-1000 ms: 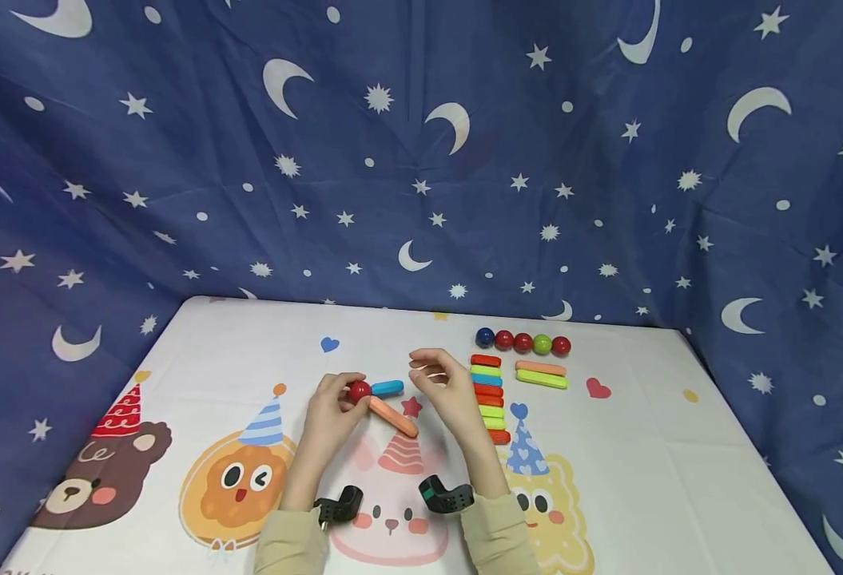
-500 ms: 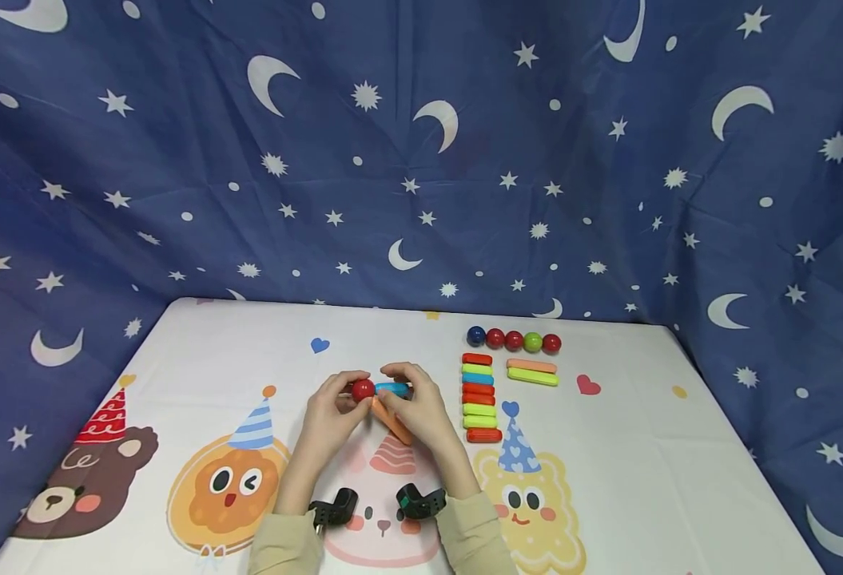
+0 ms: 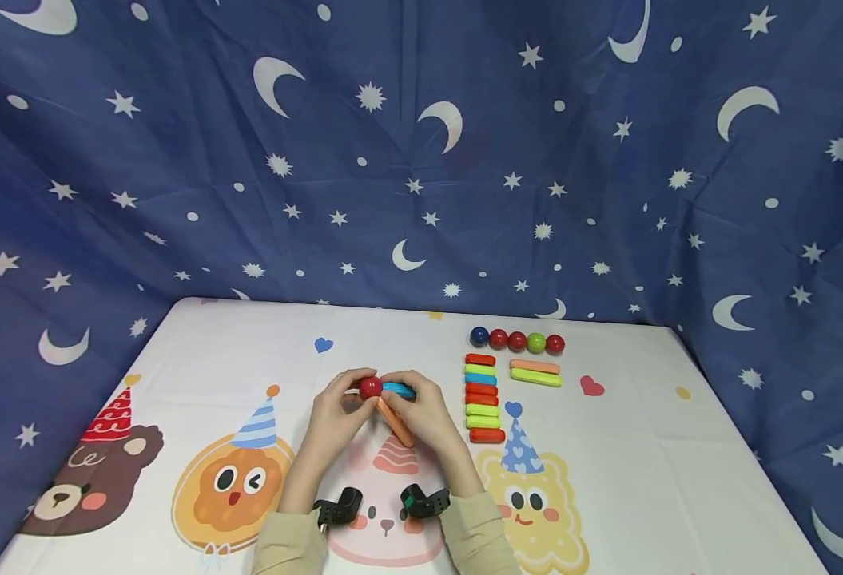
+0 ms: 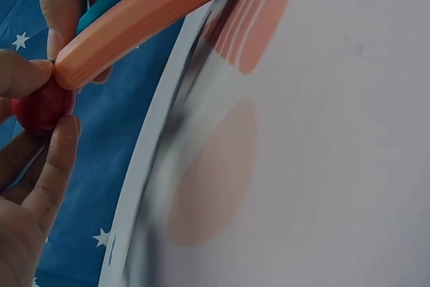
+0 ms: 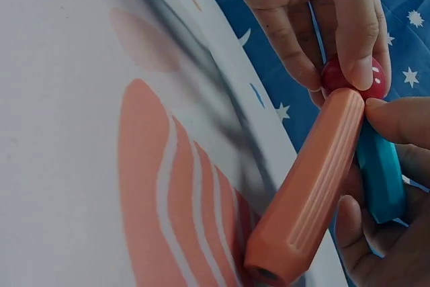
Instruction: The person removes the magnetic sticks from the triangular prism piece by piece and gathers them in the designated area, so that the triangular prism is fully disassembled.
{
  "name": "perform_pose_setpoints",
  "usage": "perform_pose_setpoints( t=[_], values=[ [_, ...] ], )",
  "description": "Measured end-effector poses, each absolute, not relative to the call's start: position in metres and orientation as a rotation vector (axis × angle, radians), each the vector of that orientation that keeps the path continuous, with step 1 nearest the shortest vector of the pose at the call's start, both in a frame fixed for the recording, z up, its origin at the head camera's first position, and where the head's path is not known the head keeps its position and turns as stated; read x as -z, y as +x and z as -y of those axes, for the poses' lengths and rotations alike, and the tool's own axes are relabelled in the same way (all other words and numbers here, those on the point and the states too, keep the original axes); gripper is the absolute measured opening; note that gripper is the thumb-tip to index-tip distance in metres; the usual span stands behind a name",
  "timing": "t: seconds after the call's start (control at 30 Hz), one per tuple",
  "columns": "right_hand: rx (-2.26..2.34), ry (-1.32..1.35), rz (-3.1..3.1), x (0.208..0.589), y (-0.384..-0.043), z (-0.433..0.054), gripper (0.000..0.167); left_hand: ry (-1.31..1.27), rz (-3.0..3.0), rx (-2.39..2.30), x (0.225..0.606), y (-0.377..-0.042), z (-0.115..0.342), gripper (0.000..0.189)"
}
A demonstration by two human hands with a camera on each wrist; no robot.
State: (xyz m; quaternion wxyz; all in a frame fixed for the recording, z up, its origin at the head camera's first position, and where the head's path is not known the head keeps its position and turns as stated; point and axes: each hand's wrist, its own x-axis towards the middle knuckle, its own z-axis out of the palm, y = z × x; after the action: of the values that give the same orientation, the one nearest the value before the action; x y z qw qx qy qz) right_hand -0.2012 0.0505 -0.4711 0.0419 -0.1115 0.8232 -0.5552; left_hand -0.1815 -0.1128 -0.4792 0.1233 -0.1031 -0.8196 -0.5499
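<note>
My left hand pinches a glossy red ball between thumb and fingers, near the middle of the table. A short blue toy rod meets the ball and points right in the head view. My right hand grips this rod, thumb close to the ball, covering part of it. An orange ribbed rod also meets the ball at one end. It slants down toward the near side and no finger wraps it. In the right wrist view the orange rod lies in front of the blue one.
Right of the hands, red, yellow-green and blue rods form a column. Beyond them runs a row of balls in dark blue, red and green. An orange and a yellow rod lie beside the column. A starry curtain hangs behind the table.
My right hand has come left from the air beside the rods and taken hold of the blue rod. The orange rod now slants more steeply. My left hand keeps its pinch on the ball.
</note>
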Motion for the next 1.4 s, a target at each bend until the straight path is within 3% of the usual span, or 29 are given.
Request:
perform_pose_setpoints(
  t=[1.03,1.4],
  values=[
    [1.699,-0.363,-2.719,0.467,-0.200,-0.043,0.015,-0.275,2.385,1.552,0.480,-0.183,0.111,0.037],
    [1.878,-0.193,-2.677,0.453,-0.200,-0.052,0.019,-0.175,2.467,1.500,0.483,-0.182,0.113,0.036]
  ],
)
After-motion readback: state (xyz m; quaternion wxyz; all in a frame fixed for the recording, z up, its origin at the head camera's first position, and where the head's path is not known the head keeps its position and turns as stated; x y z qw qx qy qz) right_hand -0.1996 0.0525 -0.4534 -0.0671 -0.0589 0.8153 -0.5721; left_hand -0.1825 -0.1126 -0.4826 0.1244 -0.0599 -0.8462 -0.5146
